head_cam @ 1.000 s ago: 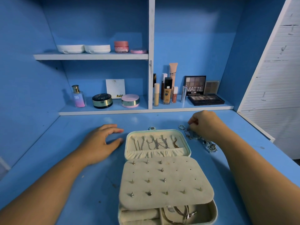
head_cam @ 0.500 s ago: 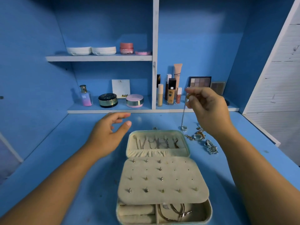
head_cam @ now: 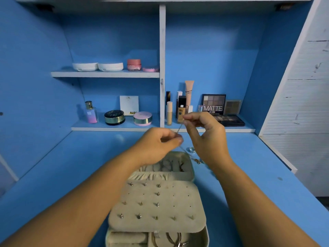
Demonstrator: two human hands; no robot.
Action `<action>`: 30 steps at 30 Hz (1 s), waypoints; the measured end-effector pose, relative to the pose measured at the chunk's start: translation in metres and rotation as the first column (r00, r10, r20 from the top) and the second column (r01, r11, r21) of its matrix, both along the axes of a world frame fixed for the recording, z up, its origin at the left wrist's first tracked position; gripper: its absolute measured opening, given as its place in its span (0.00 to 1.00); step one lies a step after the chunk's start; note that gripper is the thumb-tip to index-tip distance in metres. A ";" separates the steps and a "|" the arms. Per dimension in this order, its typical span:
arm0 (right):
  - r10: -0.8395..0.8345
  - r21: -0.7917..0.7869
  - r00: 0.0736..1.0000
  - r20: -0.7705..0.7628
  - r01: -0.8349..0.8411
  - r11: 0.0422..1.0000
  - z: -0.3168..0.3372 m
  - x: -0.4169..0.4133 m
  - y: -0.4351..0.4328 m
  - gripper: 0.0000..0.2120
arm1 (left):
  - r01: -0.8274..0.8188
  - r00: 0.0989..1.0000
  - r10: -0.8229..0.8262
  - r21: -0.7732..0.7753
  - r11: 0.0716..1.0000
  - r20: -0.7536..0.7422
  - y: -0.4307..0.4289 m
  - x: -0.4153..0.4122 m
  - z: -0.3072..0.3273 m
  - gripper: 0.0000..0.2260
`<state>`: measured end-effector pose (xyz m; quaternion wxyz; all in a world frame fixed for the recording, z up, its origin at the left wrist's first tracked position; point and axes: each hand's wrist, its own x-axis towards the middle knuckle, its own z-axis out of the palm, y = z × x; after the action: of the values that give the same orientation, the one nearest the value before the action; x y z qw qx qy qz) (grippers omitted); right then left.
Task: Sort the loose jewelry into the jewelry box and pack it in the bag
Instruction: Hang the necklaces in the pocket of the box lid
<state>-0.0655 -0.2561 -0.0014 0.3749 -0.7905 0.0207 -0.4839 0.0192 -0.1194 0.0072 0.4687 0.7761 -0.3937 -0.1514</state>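
My left fingers (head_cam: 176,139) and right fingers (head_cam: 187,120) pinch a chain (head_cam: 179,128) above the box (head_cam: 178,198), already part-filled; a ring (head_cam: 191,149) and other pieces wait on the worktop (head_cam: 71,166) right of it, bag unseen.

Our forearms reach in from the lower corners of the frame and meet at its middle. Our left hand (head_cam: 160,142) pinches a thin chain (head_cam: 179,129) with curled fingers. Our right hand (head_cam: 207,134), slightly higher, pinches its upper end between thumb and forefinger.
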 end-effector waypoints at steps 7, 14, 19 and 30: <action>-0.069 -0.166 0.997 -0.045 0.060 0.984 -0.009 0.004 -0.007 0.08 | -0.204 0.972 0.158 -0.285 0.937 -0.176 0.038 0.011 -0.008 0.06; -0.132 0.002 0.978 -0.163 0.134 0.991 -0.011 0.004 -0.001 0.07 | -0.309 0.950 0.289 -0.442 0.842 -0.114 0.042 0.020 -0.016 0.06; -0.074 -0.141 0.887 -0.456 0.010 0.990 -0.010 0.003 0.002 0.07 | -0.275 0.941 0.336 -0.483 0.831 0.044 0.036 0.020 -0.029 0.05; 0.247 0.055 0.811 -0.530 -0.257 0.965 -0.012 0.006 0.029 0.01 | -0.042 0.793 0.294 -0.433 0.900 0.534 0.036 0.021 -0.027 0.03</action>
<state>-0.0592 -0.2275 -0.0137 0.4075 -0.8927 0.0144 -0.1918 0.0400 -0.0836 -0.0199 0.4838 0.7044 -0.4693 0.2227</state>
